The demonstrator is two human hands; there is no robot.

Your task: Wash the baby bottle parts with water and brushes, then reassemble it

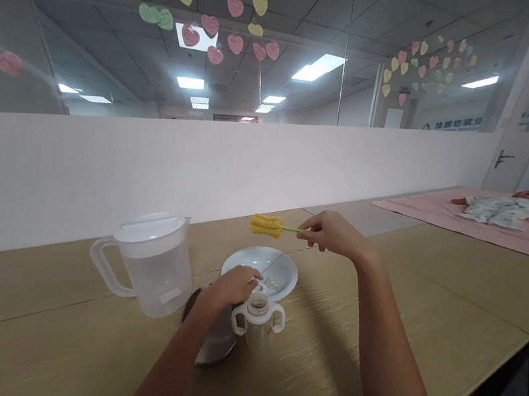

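Note:
A bottle brush with a yellow sponge head [266, 225] and a thin green handle is pinched by my right hand [334, 233], raised above the table to the right of the bowl. My left hand [238, 285] reaches over the near left rim of a white bowl [286, 274], its fingers bent around a small white piece that I cannot make out. Just in front of that hand stands a clear baby bottle [257, 327] with two white handles and an uncapped mouth. A dark-rimmed metal tray [217, 341] lies partly hidden under my left forearm.
A lidded clear pitcher [159, 269] holding liquid stands left of the bowl. On the far right, a doll in patterned clothes [497, 210] lies on a pink cloth [429, 211]. A white wall [239, 168] with glass above it borders the table's back.

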